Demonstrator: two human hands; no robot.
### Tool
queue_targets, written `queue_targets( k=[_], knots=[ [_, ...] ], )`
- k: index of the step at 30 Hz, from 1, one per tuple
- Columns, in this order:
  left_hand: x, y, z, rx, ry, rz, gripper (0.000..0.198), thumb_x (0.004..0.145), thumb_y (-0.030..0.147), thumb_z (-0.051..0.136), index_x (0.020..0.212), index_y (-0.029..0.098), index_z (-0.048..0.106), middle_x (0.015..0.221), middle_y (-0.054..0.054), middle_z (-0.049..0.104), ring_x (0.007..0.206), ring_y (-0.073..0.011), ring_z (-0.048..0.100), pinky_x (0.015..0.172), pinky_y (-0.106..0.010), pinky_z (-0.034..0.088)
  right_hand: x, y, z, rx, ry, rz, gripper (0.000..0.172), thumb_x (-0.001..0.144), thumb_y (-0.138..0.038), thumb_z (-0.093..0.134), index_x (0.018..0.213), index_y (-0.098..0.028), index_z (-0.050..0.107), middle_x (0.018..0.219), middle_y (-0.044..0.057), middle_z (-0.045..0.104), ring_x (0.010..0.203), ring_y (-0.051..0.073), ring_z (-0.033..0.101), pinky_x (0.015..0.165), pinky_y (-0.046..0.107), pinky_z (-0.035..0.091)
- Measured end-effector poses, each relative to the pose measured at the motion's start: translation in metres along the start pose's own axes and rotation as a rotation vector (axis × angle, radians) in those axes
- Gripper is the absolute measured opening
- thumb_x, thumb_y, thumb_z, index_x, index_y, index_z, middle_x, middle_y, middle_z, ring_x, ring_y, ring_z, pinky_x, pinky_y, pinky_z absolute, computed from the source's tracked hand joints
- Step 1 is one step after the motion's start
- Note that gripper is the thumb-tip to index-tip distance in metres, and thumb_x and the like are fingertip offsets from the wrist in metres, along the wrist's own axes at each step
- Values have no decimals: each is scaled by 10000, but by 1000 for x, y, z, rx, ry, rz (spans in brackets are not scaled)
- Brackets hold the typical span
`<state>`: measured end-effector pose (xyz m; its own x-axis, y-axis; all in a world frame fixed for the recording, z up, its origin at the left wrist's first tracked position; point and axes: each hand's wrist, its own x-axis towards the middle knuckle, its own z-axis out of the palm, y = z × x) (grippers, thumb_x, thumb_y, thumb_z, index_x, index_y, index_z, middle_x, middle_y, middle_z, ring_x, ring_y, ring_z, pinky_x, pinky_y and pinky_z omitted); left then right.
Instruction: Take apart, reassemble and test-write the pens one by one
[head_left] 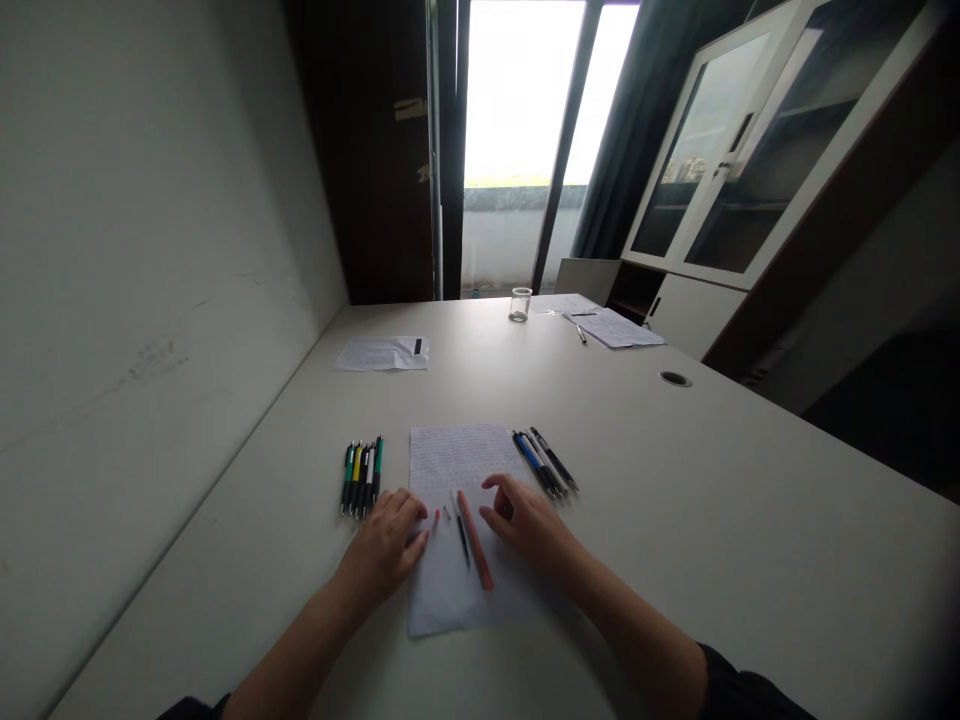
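Note:
On a sheet of paper (465, 450) with writing on its upper half lie the parts of a pen. The orange-red pen barrel (475, 540) slants beside a thin refill (463, 540) with a dark lower section. Left of these are a small spring (447, 513) and a little red piece (437, 515). My left hand (390, 535) rests at the paper's left edge near the red piece, fingers bent and apart, holding nothing visible. To the right of the barrel, my right hand (521, 515) hovers over the paper, thumb and forefinger apart, with nothing between them.
Several pens (361, 478) lie in a row at left, and several more pens (545, 463) at right. Farther back are a plastic-sleeved paper (384, 353), a glass (520, 304), a stack of papers (619, 328) and a round cable hole (674, 379). A wall (165, 300) borders the table's left side.

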<state>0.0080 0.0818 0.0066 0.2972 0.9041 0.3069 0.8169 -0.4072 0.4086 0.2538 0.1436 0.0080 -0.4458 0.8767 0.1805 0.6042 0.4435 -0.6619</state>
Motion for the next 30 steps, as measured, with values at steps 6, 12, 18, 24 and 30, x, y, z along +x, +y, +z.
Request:
queue_targets(
  k=[6, 12, 18, 24, 30],
  knots=[
    [1, 0, 0, 1, -13, 2, 132, 870, 104, 555, 942, 213, 541, 988, -48, 573, 943, -237, 539, 852, -397, 478, -2, -9, -2, -4, -121, -77, 326, 787, -212, 693, 1099, -222, 599, 775, -2, 646, 797, 196, 560, 717, 286, 407],
    [1, 1, -1, -1, -23, -8, 162, 857, 87, 560, 952, 217, 546, 996, -47, 580, 940, -240, 532, 835, -392, 479, -3, -11, -7, 21, -102, -78, 278, 803, -168, 645, 1074, -213, 599, 780, 2, 636, 780, 189, 550, 710, 284, 405],
    [2, 0, 0, 10, -35, 1, 148, 864, 91, 550, 947, 214, 546, 996, -54, 577, 944, -246, 532, 848, -404, 467, -3, -9, -8, 42, -79, -81, 262, 819, -162, 618, 1076, -209, 592, 770, 0, 613, 773, 181, 537, 700, 275, 400],
    [2, 1, -1, -4, -50, 7, 123, 877, 104, 538, 926, 217, 543, 1000, -58, 574, 940, -244, 538, 857, -406, 459, -3, -7, -5, 28, -68, -59, 278, 799, -168, 644, 1070, -220, 603, 760, -11, 616, 749, 170, 534, 684, 263, 390],
    [4, 3, -3, -32, -68, -9, 119, 867, 97, 538, 885, 213, 556, 1015, -55, 582, 952, -232, 550, 860, -381, 461, -3, -9, -6, 33, -87, -41, 284, 785, -180, 654, 1064, -218, 617, 763, -12, 626, 749, 164, 548, 677, 248, 392]
  ],
)
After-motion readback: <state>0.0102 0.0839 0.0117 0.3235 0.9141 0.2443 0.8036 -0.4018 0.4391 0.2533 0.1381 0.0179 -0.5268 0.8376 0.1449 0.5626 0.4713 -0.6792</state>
